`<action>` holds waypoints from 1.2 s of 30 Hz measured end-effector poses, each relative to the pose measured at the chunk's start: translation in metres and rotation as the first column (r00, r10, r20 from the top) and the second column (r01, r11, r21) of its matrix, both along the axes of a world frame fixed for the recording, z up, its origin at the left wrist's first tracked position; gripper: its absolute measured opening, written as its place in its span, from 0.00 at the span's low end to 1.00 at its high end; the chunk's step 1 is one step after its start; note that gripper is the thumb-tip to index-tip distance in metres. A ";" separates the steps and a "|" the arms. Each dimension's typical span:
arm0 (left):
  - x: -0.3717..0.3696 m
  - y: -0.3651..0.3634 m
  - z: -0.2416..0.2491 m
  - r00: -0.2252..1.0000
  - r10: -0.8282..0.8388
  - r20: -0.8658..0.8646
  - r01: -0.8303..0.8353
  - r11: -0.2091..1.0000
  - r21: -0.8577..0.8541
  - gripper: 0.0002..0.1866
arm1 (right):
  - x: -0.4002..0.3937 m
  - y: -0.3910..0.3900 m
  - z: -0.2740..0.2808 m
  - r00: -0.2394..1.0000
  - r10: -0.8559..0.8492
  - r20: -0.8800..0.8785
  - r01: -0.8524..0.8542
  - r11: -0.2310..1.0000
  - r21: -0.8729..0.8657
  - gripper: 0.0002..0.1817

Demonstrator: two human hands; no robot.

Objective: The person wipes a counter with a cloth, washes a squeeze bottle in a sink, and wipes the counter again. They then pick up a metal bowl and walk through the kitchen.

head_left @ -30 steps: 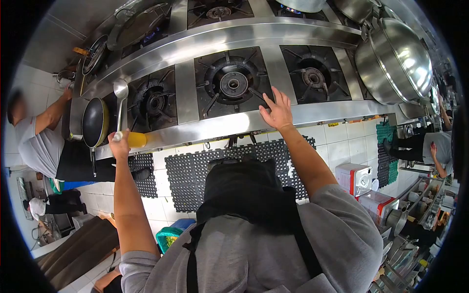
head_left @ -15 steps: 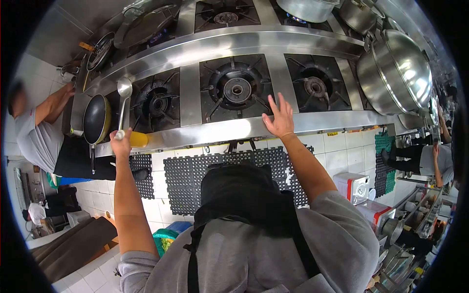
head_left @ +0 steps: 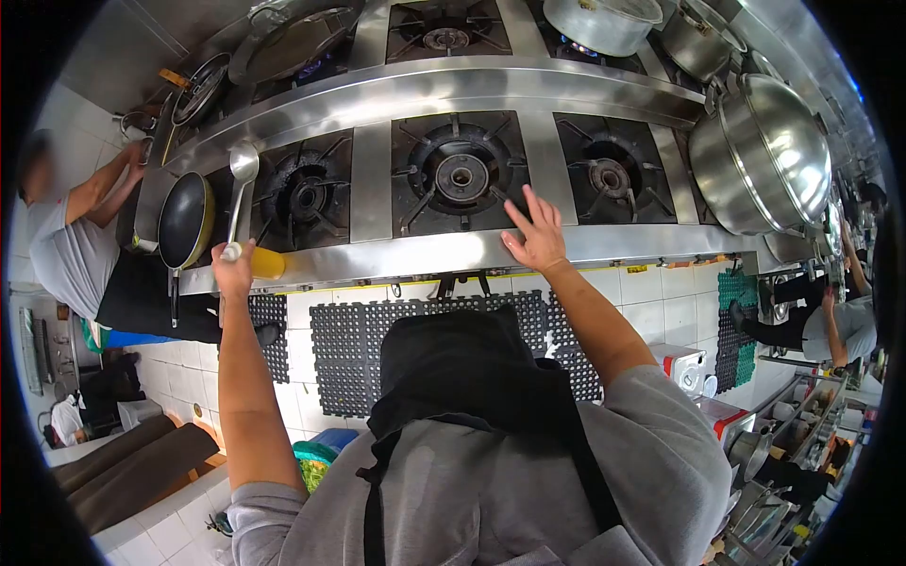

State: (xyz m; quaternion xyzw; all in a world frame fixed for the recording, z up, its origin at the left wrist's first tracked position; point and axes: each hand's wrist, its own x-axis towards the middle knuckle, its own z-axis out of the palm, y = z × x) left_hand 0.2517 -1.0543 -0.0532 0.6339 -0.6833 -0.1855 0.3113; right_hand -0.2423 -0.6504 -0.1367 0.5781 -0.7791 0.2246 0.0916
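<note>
My left hand (head_left: 233,272) is closed around a yellow bottle (head_left: 269,264) with a pale cap, at the stove's front ledge. A metal ladle (head_left: 243,162) lies just beyond that hand, its bowl pointing away and its handle ending near my fingers. To the left of it rests a black frying pan (head_left: 182,219) with a yellowish outside, its handle overhanging the front edge. My right hand (head_left: 538,238) is open with fingers spread, over the front ledge beside the middle burner (head_left: 462,176). It holds nothing.
Left burner (head_left: 307,193) and right burner (head_left: 609,177) flank the middle one. Large metal bowls (head_left: 764,156) stand at the right end. A pot (head_left: 604,24) sits over a blue flame at the back. A person (head_left: 75,236) works at the left; another (head_left: 835,325) is far right.
The view has shifted slightly. My right hand's fingers have tilted a little to the left and come closer together. My left hand keeps its grip on the bottle.
</note>
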 end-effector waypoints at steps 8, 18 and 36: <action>0.002 -0.002 -0.004 1.000 0.019 -0.012 -0.019 1.000 0.008 0.36 | 0.003 -0.017 0.014 0.997 -0.054 -0.051 0.064 0.972 0.225 0.41; 0.004 -0.001 -0.004 1.000 0.006 0.006 -0.006 1.000 0.031 0.38 | 0.001 -0.046 0.012 0.988 -0.146 -0.049 0.153 0.906 0.395 0.47; 0.003 -0.002 -0.002 1.000 -0.001 -0.007 0.002 0.999 0.045 0.39 | 0.013 -0.054 0.027 0.981 -0.195 -0.022 0.179 0.844 0.505 0.44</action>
